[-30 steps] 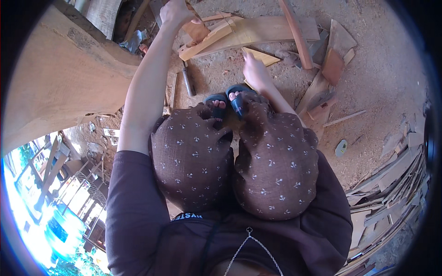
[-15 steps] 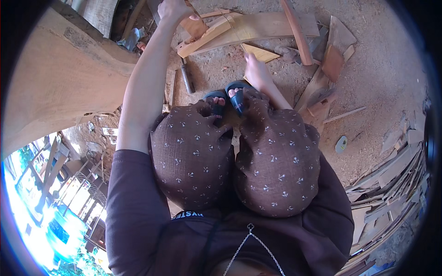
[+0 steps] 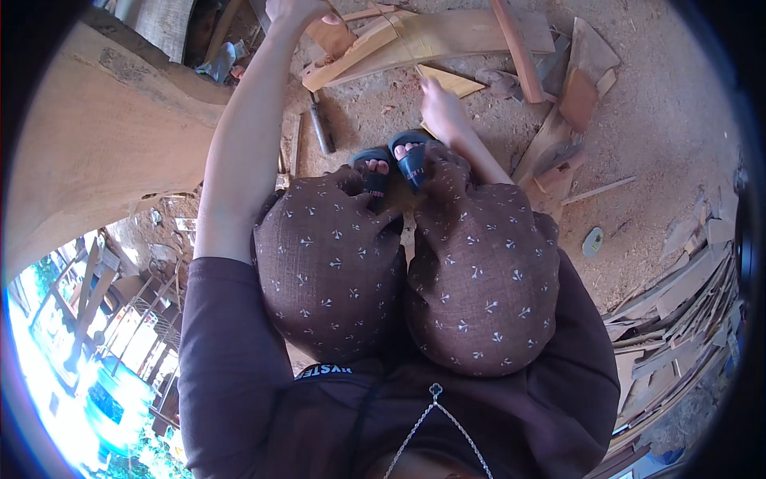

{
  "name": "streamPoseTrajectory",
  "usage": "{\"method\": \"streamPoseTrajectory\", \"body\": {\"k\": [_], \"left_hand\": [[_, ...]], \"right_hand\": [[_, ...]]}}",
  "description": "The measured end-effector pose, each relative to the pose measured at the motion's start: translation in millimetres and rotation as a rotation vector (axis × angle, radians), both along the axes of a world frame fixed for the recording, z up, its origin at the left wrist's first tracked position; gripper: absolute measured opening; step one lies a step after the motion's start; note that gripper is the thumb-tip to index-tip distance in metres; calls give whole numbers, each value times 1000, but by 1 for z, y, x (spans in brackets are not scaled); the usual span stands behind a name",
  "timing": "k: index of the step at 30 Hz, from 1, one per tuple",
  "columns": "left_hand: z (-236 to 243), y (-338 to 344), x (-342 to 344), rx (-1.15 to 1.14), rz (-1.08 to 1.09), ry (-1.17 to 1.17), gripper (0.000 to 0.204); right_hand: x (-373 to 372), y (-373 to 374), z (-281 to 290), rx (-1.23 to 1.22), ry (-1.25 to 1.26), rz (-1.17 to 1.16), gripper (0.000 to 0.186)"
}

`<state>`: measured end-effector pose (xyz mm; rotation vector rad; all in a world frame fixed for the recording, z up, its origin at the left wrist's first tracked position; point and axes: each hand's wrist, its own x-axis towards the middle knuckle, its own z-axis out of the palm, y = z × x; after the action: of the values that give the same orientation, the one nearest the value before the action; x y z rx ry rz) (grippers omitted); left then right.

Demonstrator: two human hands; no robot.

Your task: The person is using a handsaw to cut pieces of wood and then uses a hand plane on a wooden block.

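Observation:
My right hand (image 3: 444,110) is closed, apparently round the end of a thin, blade-like tool (image 3: 409,49) seen almost edge-on. The tool runs up from my fingers across a pale wooden strip (image 3: 359,57), which lies slantwise over a wider plank (image 3: 455,44). Behind the hand is a yellowish, pointed wood piece (image 3: 453,82). My left hand (image 3: 295,9) reaches to the top edge of the view, beside a reddish-brown wood block (image 3: 331,37) that rests against the strip. Its fingers are mostly cut off by the frame.
A dark-handled tool (image 3: 321,126) lies on the ground before my sandalled feet (image 3: 409,152). A large curved wood slab (image 3: 120,152) stands at my left. Right of me are a leaning reddish beam (image 3: 519,52), offcuts (image 3: 576,108), a small disc (image 3: 592,242) and stacked thin boards (image 3: 678,319).
My view has shifted slightly, so the planks and the left hand sit a little higher. The right hand stays by the thin tool, which has moved slightly upward.

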<state>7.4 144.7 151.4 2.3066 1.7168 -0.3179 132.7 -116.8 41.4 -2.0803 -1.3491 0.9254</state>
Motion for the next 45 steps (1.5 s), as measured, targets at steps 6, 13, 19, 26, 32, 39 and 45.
{"method": "streamPoseTrajectory", "body": {"k": [6, 13, 19, 26, 32, 39, 45], "left_hand": [[12, -10, 15, 5, -55, -35, 70], [-4, -1, -4, 46, -56, -73, 71], [2, 0, 7, 32, -66, -71, 72], [5, -1, 4, 0, -2, -85, 68], [4, 0, 0, 2, -51, -40, 73], [4, -4, 4, -14, -24, -57, 73], [-1, 2, -2, -26, -72, -46, 80]], "right_hand": [[15, 18, 1, -102, -31, -30, 29], [1, 11, 9, -96, -21, -9, 27], [12, 7, 4, -66, -51, -31, 26], [13, 23, -9, -11, -67, 26, 27], [8, -14, 7, -190, -73, -8, 25], [9, 35, 0, -41, -65, -16, 27], [9, -27, 9, -190, -54, -38, 21]]}}
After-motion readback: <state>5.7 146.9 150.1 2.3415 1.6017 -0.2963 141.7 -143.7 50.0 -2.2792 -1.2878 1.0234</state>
